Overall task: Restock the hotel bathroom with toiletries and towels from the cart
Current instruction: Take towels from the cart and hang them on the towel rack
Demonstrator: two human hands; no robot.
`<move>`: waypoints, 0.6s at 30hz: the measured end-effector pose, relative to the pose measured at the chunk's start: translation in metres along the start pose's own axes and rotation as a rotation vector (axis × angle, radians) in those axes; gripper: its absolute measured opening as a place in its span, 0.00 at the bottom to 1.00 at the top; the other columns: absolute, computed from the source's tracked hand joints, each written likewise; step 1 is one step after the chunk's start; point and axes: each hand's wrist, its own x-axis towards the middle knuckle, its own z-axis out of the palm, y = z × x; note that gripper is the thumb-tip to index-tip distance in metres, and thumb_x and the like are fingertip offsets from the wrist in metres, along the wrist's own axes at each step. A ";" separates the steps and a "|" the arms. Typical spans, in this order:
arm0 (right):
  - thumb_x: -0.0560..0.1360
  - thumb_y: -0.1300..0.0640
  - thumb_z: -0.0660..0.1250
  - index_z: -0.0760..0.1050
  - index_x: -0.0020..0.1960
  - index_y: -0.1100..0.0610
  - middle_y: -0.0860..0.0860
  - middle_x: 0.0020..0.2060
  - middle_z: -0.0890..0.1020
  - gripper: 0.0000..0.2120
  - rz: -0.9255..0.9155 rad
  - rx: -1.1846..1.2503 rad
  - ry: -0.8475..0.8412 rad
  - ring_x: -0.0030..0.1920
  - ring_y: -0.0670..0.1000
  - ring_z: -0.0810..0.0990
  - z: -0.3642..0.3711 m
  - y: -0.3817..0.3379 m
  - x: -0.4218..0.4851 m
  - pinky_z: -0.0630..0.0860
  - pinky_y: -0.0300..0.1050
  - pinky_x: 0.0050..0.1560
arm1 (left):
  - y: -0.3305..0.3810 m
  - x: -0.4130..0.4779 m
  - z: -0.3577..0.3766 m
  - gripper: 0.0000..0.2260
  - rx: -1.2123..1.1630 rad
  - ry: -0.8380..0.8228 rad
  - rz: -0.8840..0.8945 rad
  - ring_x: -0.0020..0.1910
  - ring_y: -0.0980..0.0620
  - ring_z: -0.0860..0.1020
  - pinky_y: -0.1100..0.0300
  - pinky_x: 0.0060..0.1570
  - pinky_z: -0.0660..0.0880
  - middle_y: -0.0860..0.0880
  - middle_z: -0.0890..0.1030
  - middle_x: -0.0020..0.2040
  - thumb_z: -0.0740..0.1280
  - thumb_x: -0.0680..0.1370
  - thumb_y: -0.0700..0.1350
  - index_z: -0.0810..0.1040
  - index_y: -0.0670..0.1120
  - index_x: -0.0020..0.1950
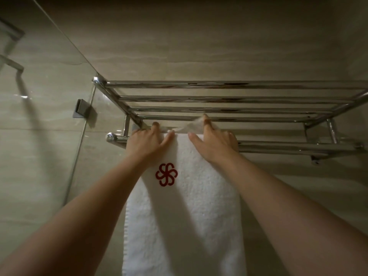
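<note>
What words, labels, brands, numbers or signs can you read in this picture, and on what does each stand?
Words or numbers: none can be read anywhere in the picture.
Sign: a red pinwheel emblem, with no letters, stitched on the white towel that hangs from the chrome rack.
Chrome rack: no label or brand mark shows.

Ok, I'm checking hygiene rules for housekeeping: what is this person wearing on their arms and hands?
No sleeves show anywhere up to the frame's edge. The left hand and right hand have no gloves, and no watch or bracelet shows at either wrist. The picture is too dim to tell whether there are rings.
</note>
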 end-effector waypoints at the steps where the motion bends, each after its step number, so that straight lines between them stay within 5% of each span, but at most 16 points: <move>1: 0.78 0.37 0.44 0.43 0.77 0.52 0.56 0.49 0.81 0.32 -0.030 -0.038 0.035 0.48 0.57 0.79 0.001 0.001 -0.002 0.73 0.53 0.56 | -0.001 0.002 -0.002 0.25 0.011 -0.021 0.007 0.39 0.46 0.76 0.56 0.41 0.71 0.45 0.77 0.40 0.48 0.78 0.63 0.67 0.45 0.60; 3: 0.78 0.38 0.43 0.54 0.74 0.53 0.54 0.39 0.80 0.30 -0.085 -0.072 0.127 0.40 0.55 0.78 0.004 0.003 -0.005 0.75 0.51 0.49 | -0.005 0.006 -0.005 0.23 0.019 -0.066 0.029 0.35 0.47 0.75 0.57 0.39 0.70 0.45 0.76 0.39 0.48 0.78 0.63 0.66 0.46 0.57; 5: 0.78 0.38 0.43 0.71 0.58 0.53 0.52 0.36 0.78 0.26 -0.108 -0.089 0.137 0.37 0.54 0.77 0.003 0.004 -0.003 0.74 0.48 0.42 | -0.008 0.013 -0.008 0.25 0.057 -0.134 0.050 0.37 0.46 0.76 0.55 0.42 0.71 0.44 0.78 0.40 0.46 0.78 0.63 0.69 0.45 0.57; 8: 0.78 0.37 0.42 0.67 0.34 0.53 0.52 0.34 0.75 0.26 -0.087 -0.097 0.003 0.35 0.53 0.73 -0.005 0.004 0.006 0.71 0.47 0.40 | -0.007 0.032 -0.007 0.31 0.156 -0.320 0.036 0.42 0.46 0.76 0.56 0.46 0.72 0.44 0.78 0.42 0.43 0.78 0.64 0.75 0.44 0.58; 10: 0.78 0.36 0.41 0.73 0.41 0.55 0.53 0.39 0.79 0.30 -0.066 -0.093 -0.088 0.39 0.53 0.75 -0.010 0.002 0.012 0.70 0.49 0.43 | -0.007 0.040 -0.007 0.33 0.134 -0.438 -0.023 0.44 0.47 0.76 0.54 0.50 0.72 0.45 0.78 0.42 0.43 0.77 0.66 0.75 0.45 0.59; 12: 0.77 0.34 0.40 0.74 0.59 0.55 0.55 0.54 0.79 0.34 -0.020 -0.061 -0.212 0.53 0.56 0.77 -0.015 0.002 0.016 0.69 0.52 0.51 | -0.005 0.040 -0.007 0.33 0.112 -0.432 -0.038 0.44 0.47 0.76 0.53 0.51 0.72 0.46 0.77 0.40 0.42 0.76 0.67 0.76 0.45 0.58; 14: 0.76 0.33 0.41 0.66 0.70 0.53 0.55 0.67 0.71 0.34 0.049 0.025 -0.344 0.66 0.58 0.69 -0.020 -0.001 0.020 0.65 0.57 0.62 | -0.006 0.028 -0.005 0.31 0.101 -0.307 -0.005 0.44 0.48 0.75 0.51 0.56 0.68 0.47 0.77 0.40 0.43 0.77 0.66 0.76 0.47 0.57; 18: 0.76 0.33 0.45 0.58 0.74 0.52 0.55 0.74 0.61 0.34 0.152 0.233 -0.491 0.72 0.59 0.61 -0.024 -0.004 0.027 0.59 0.58 0.68 | -0.015 -0.024 0.005 0.26 -0.227 0.135 -0.068 0.66 0.47 0.64 0.50 0.69 0.54 0.47 0.67 0.66 0.56 0.75 0.64 0.66 0.49 0.66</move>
